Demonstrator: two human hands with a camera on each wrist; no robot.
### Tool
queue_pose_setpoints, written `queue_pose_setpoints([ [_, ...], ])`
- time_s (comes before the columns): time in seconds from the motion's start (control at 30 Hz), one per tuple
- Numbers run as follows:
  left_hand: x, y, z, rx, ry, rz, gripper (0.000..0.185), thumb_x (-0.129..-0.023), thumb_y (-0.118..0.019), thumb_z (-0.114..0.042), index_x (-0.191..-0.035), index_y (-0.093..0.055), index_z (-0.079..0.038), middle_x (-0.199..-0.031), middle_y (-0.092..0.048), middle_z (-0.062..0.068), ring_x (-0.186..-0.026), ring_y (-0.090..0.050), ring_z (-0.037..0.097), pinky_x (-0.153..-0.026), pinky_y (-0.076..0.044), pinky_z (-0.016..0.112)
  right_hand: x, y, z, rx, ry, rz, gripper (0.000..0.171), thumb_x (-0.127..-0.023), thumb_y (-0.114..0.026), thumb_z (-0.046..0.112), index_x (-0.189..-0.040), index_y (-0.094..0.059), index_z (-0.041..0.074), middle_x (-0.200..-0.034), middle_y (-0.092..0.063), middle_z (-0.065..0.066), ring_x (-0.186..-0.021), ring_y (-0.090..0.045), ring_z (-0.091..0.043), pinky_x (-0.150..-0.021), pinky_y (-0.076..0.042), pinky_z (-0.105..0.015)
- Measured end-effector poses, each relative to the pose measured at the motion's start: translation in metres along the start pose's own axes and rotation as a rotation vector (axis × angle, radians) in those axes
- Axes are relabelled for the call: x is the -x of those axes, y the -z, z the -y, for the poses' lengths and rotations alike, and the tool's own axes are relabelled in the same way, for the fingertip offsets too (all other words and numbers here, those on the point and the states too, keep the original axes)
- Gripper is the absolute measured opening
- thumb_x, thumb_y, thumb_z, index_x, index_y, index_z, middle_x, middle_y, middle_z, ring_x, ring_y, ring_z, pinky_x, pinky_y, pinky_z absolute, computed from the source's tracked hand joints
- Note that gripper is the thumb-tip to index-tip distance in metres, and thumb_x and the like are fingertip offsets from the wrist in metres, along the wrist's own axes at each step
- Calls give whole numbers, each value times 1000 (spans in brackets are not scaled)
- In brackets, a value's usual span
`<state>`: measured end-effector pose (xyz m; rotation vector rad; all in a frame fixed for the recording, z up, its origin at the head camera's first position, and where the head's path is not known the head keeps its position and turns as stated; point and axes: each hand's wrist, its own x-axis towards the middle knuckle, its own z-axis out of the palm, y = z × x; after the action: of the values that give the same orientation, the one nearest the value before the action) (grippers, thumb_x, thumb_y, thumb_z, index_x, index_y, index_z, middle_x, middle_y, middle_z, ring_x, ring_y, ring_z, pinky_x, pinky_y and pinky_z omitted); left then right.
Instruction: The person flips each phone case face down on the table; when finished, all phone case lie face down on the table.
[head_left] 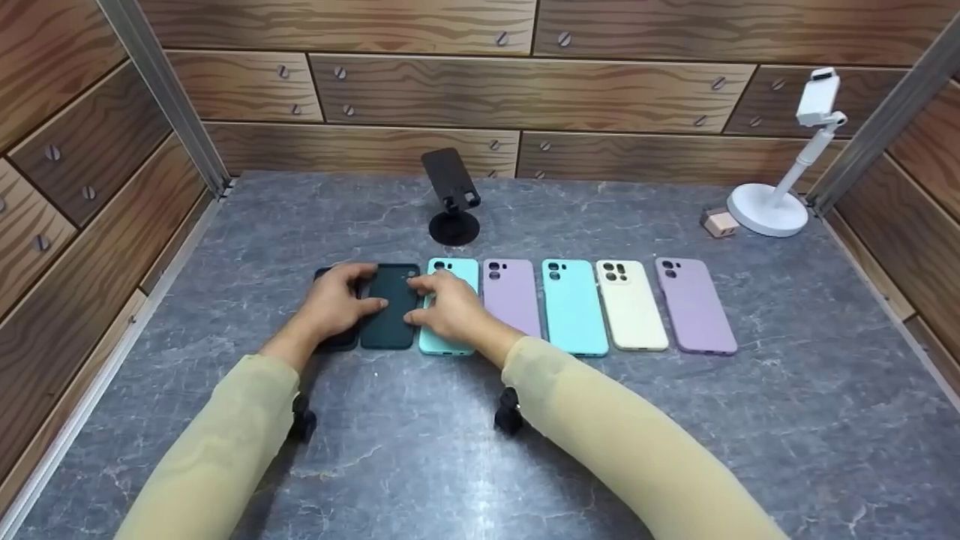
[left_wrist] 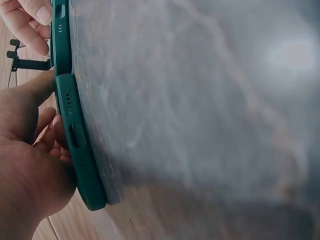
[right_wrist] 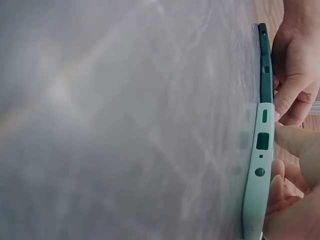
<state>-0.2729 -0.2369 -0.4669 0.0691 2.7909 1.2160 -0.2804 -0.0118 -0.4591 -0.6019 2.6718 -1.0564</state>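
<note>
A dark green phone case (head_left: pixel 391 319) lies flat in a row of cases, between my two hands. My left hand (head_left: pixel 334 306) reaches over a darker case (head_left: pixel 341 343) at the row's left end, its thumb resting on the green case and its fingers at the top left corner. From the other side, my right hand (head_left: pixel 454 309) touches the green case's right edge with spread thumb and forefinger. Under that hand lies a turquoise case (head_left: pixel 455 343), partly covered. The left wrist view shows the end case's slotted bottom edge (left_wrist: pixel 76 135) beneath the left palm.
Rightward the row continues with a lilac case (head_left: pixel 511 296), another turquoise case (head_left: pixel 574 311), a cream case (head_left: pixel 636 311) and a second lilac case (head_left: pixel 697 311). Behind stand a black phone stand (head_left: pixel 454 225) and a white stand (head_left: pixel 769 210) beside a small charger block (head_left: pixel 720 223).
</note>
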Motion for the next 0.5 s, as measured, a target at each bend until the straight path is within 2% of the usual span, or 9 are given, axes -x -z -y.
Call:
queue_pose_setpoints([
  [0.13,0,1,1,10,4,-4,61,-101,-75,-19,-156,-53,-6,-154,-52,19,-142,-48,36,-117,-39,51,0,0,0,6,7,-3,56,-94,-83,25,-146,-66,12,-131,-66,-10,-125,-60,-27,-108,-46,-40],
  [0.23,0,1,1,20,9,-7,58,-101,-74,-16,-155,-54,-6,-152,-53,19,-125,-55,34,-107,-44,48,1,1,0,6,8,1,55,-95,-83,25,-146,-66,13,-132,-66,-9,-120,-61,-25,-103,-48,-39],
  [0.33,0,1,0,28,18,-7,56,-102,-72,-14,-155,-54,-6,-150,-55,19,-109,-54,31,-95,-44,44,2,1,1,2,14,4,55,-95,-83,24,-146,-66,12,-133,-65,-9,-117,-62,-24,-100,-49,-38],
  [0.5,1,1,-1,24,3,-10,55,-102,-71,-12,-154,-55,-5,-149,-55,20,-105,-53,29,-92,-44,42,2,1,0,-5,15,-1,55,-95,-83,23,-146,-66,12,-134,-65,-10,-121,-61,-25,-104,-48,-39],
])
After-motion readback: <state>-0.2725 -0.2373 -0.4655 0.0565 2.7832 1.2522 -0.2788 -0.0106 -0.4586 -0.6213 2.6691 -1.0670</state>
